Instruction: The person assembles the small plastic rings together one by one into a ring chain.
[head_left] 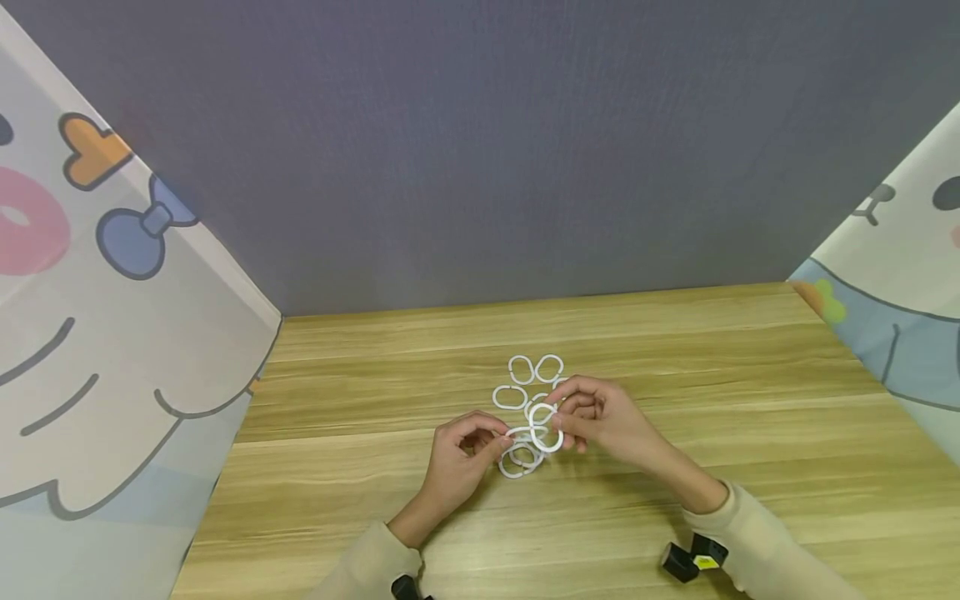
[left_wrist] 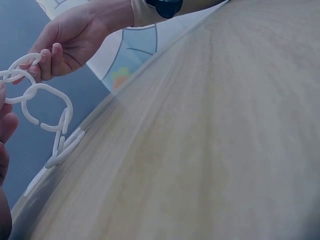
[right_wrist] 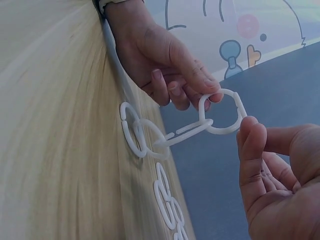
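White plastic C-shaped links hang between the two hands. My left hand (head_left: 463, 460) pinches one link between thumb and forefinger, low over the table. To its right, my right hand (head_left: 606, 422) grips a link (right_wrist: 223, 131) by its edge, fingers bent. From the held links a short chain (right_wrist: 187, 135) runs down, its lower links (right_wrist: 131, 135) reaching the tabletop. In the left wrist view a hanging link (left_wrist: 70, 107) shows a small gap in its side. Only the edge of the left hand's fingers (left_wrist: 6, 125) shows there.
Several loose white links (head_left: 511, 408) lie on the wooden table (head_left: 360, 383) just beyond the hands. A grey panel (head_left: 480, 167) stands behind the table, with cartoon-printed panels (head_left: 210, 350) at both sides. A black device (head_left: 697, 557) sits at the right wrist.
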